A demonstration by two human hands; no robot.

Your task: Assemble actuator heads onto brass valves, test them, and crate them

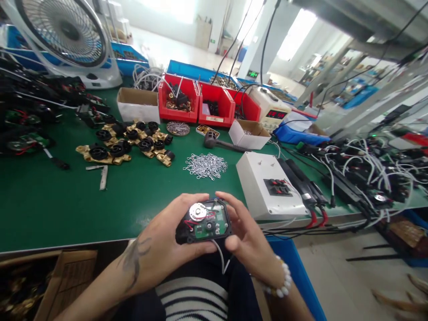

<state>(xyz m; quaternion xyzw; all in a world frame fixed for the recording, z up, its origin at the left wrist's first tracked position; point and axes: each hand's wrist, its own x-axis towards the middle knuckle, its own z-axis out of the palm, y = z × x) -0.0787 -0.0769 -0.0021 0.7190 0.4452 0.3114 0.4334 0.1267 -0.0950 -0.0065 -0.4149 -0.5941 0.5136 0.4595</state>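
Between my two hands is a small black housing [219, 235] with its inside facing up. It shows a green circuit board [200, 232], a round silver motor [198, 211] and red wires; a white cable [220, 258] hangs from its lower side. My left hand [167, 232] is closed around the left end, thumb along the near edge. My right hand [245, 236] grips the right end, its fingers at the far edge and its thumb by the near corner. Beyond the hands lies a heap of small metal wire clips [206, 166] on the green table [150, 187].
Brass fittings with black caps [133, 140] lie at the left. Red bins [216, 107], a white fan [68, 31] and a power supply [270, 109] stand behind. To the right are a grey switch box [264, 187] and tangled cabled units [371, 174].
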